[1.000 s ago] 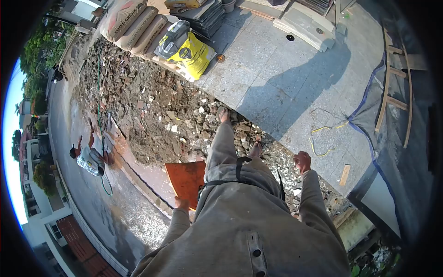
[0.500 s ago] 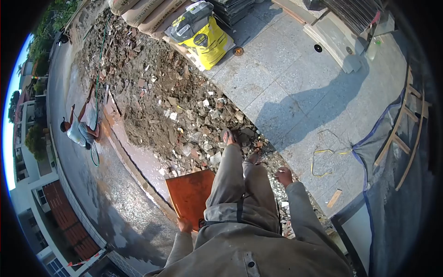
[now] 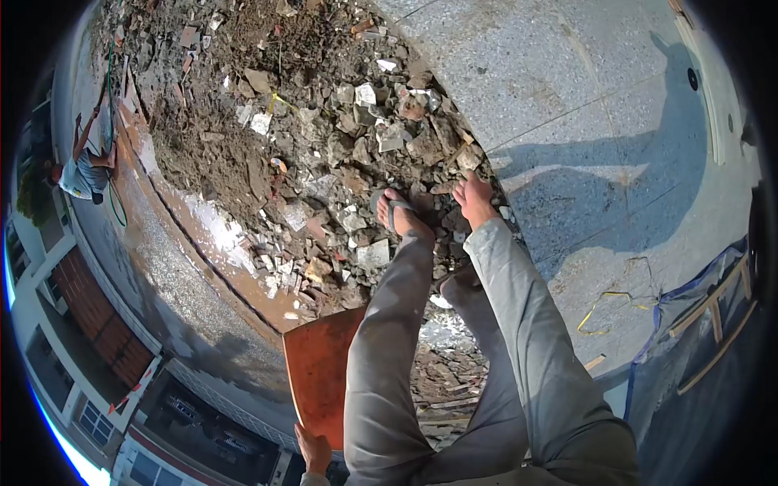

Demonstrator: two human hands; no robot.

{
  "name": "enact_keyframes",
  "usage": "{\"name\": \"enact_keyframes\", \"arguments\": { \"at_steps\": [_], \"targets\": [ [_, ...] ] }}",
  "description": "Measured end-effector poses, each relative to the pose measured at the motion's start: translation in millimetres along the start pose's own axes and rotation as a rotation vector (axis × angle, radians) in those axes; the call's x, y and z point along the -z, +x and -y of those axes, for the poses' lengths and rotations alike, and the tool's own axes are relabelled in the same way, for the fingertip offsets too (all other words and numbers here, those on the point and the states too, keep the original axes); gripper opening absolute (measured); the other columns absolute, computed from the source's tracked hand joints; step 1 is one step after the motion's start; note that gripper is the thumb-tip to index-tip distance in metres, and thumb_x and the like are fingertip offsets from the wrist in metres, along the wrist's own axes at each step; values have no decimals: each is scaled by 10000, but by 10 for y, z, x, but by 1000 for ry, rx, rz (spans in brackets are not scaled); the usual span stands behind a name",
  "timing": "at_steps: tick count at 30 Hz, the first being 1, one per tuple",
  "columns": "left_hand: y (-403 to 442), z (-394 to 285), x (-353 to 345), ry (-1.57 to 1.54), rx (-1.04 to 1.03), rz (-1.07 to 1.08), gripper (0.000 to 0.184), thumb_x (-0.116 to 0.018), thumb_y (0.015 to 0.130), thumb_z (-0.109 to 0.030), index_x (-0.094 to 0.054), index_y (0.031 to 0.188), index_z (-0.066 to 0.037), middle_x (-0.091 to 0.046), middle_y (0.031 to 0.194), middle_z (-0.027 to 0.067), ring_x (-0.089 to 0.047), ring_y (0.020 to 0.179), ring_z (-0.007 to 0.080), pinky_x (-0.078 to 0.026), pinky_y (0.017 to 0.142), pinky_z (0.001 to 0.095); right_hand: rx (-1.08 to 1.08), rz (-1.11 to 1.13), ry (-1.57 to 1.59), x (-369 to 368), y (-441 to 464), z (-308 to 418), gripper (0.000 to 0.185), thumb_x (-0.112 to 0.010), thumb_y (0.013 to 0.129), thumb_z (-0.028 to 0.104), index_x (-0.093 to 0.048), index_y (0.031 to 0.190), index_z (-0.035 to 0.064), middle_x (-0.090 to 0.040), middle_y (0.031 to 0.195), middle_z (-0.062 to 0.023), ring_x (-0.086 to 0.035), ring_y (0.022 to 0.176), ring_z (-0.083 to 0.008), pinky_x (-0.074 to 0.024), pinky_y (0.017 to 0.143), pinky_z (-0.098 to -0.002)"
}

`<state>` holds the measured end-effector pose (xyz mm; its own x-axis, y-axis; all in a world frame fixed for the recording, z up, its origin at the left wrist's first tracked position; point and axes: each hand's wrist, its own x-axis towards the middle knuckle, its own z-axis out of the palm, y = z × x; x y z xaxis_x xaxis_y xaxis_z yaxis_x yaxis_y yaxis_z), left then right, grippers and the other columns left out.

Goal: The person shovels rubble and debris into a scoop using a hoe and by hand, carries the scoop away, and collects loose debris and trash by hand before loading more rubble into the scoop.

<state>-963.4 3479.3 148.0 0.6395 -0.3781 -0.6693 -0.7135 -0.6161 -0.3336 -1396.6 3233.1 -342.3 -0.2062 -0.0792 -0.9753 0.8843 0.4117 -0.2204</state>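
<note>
My left hand point(image 3: 314, 449) is closed on the lower edge of a flat orange board point(image 3: 324, 379), which hangs beside my left leg. My right hand point(image 3: 472, 198) is stretched forward over the rubble, near its border with the paving. Its fingers are loosely bent and partly apart, and no object shows in them. Below and around it lie broken stones point(image 3: 429, 144). My left foot, in a flip-flop point(image 3: 395, 211), stands on the rubble; my right foot is in shadow, partly hidden by my right arm.
Grey paving point(image 3: 535, 73) runs along the right, with a yellow strap point(image 3: 596, 312) and a wooden frame point(image 3: 713, 324) on dark sheeting. At far left a person point(image 3: 81, 174) crouches on the wet road beside a green hose point(image 3: 116, 206). A channel edge point(image 3: 219, 275) borders the rubble.
My view has moved forward and tilted down; the sacks have left it. My right hand has swung forward past my knee. My left hand still holds the orange board.
</note>
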Motion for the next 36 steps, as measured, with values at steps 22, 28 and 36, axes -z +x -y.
{"name": "enact_keyframes", "arguments": {
  "at_steps": [22, 28, 36],
  "targets": [
    [395, -101, 921, -537, -123, 97, 579, -506, 638, -5, -393, 1204, 44, -493, 1132, 286, -466, 1101, 469, -367, 983, 477, 294, -53, -613, 543, -2351, 959, 522, -631, 864, 84, -366, 1305, 3, -669, 917, -147, -665, 745, -214, -508, 600, -298],
    [532, -390, 1238, -602, -142, 61, 612, -492, 645, 12, -378, 1246, 39, -496, 1123, 266, -487, 1086, 436, -376, 989, 442, 201, -86, -664, 1094, -3128, 515, 513, -621, 829, 65, -408, 1285, -32, -667, 865, -159, -632, 683, -189, -498, 605, -311],
    [632, 67, 1079, -750, -111, 71, 687, -485, 663, 58, -325, 1328, -3, -480, 1203, 207, -492, 1158, 331, -390, 1007, 386, 144, -157, -748, 1427, -3631, 59, 537, -655, 786, 33, -435, 1271, -37, -679, 851, -167, -652, 700, -193, -489, 585, -316]
  ]
}}
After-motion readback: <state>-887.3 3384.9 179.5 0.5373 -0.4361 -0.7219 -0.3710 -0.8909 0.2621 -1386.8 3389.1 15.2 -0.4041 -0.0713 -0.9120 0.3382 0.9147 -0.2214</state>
